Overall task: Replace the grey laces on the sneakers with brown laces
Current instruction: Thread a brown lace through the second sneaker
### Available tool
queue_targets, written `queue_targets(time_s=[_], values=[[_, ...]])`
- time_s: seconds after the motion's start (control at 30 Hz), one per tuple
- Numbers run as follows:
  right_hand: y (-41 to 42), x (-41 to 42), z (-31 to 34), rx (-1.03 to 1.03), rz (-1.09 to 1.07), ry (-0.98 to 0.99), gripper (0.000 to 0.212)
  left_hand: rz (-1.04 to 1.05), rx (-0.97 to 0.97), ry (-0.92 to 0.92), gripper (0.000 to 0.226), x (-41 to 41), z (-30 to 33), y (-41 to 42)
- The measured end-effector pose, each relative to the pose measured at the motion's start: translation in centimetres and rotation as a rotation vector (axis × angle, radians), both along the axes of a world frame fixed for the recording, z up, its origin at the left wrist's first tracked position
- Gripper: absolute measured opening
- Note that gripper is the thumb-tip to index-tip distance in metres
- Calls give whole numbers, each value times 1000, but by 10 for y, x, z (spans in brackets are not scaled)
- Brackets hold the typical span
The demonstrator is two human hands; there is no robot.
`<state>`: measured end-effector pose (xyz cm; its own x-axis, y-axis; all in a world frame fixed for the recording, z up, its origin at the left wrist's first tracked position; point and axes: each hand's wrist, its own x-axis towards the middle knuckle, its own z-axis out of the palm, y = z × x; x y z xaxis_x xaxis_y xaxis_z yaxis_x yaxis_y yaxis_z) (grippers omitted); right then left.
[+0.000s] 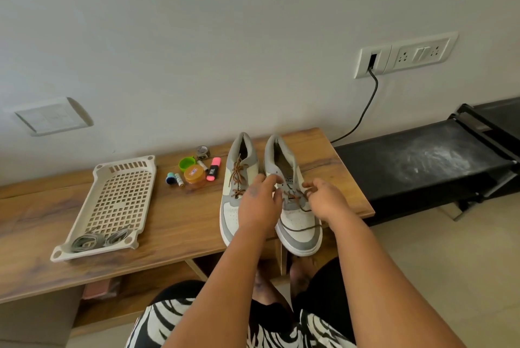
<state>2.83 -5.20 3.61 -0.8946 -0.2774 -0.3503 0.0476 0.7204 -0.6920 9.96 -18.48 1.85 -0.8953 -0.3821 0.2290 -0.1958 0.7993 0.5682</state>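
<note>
Standing at the worktop's [174,223] right front corner, the right sneaker [295,207] is being laced. A brown lace [302,228] is pinched by the right hand [326,198]; the left hand [260,204], fingers loosely spread, rests on the sneaker. Grey laces [97,240] lie in the tray [84,207].

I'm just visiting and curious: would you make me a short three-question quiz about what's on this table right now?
1. True or false: the left sneaker already has a brown lace.
2. Where do the grey laces lie? A) in the white basket B) on the floor C) in the right sneaker
3. Fill in: the right hand pinches the brown ___.

Key: 1 true; 2 A; 3 lace. The left hand rests at the right sneaker's eyelets, fingers bent.
</note>
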Motion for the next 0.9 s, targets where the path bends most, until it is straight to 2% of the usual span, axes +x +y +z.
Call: queue_targets(time_s=[0.13, 0.27, 0.33, 0.37, 0.47, 0.5, 0.53, 0.6, 0.63, 0.67, 0.7, 0.73, 0.8, 0.83, 0.9], values=[[0, -16, -2, -84, 37, 0, 43, -135, -243, -27, 30, -22, -1, -5], [2, -24, -1, -155, 78, -13, 51, -183, -408, -104, 24, -38, 2, -10], [3, -28, -2, -150, 95, -27, 49, -225, -406, -126, 22, -42, 3, -12], [3, -29, -4, -145, 111, -33, 47, -238, -346, -116, 21, -42, 3, -14], [4, -30, -5, -111, 133, -36, 40, -172, 16, 8, 15, -41, 11, -15], [5, -31, -5, -94, 137, -35, 40, -105, 245, 75, 12, -38, 18, -14], [6, -32, -5, -77, 137, -38, 40, -24, 559, 154, 12, -37, 26, -14], [7, -33, -4, -58, 131, -37, 38, 76, 1290, 348, 17, -33, 47, -22], [7, -33, -4, -56, 127, -32, 36, 61, 1599, 465, 19, -30, 57, -31], [7, -33, -4, -57, 122, -28, 35, 55, 1791, 548, 22, -25, 63, -41], [6, -33, -4, -59, 119, -26, 33, 78, 1850, 577, 25, -22, 67, -50], [6, -32, -4, -59, 119, -27, 32, 148, 1719, 534, 28, -19, 65, -57], [4, -31, -3, -48, 124, -21, 33, 243, 1023, 263, 27, -15, 52, -59], [3, -30, -3, -40, 130, -11, 34, 207, 682, 135, 24, -15, 41, -56], [1, -28, -1, -43, 134, 17, 41, 38, 283, -69, 26, -17, 21, -46]])
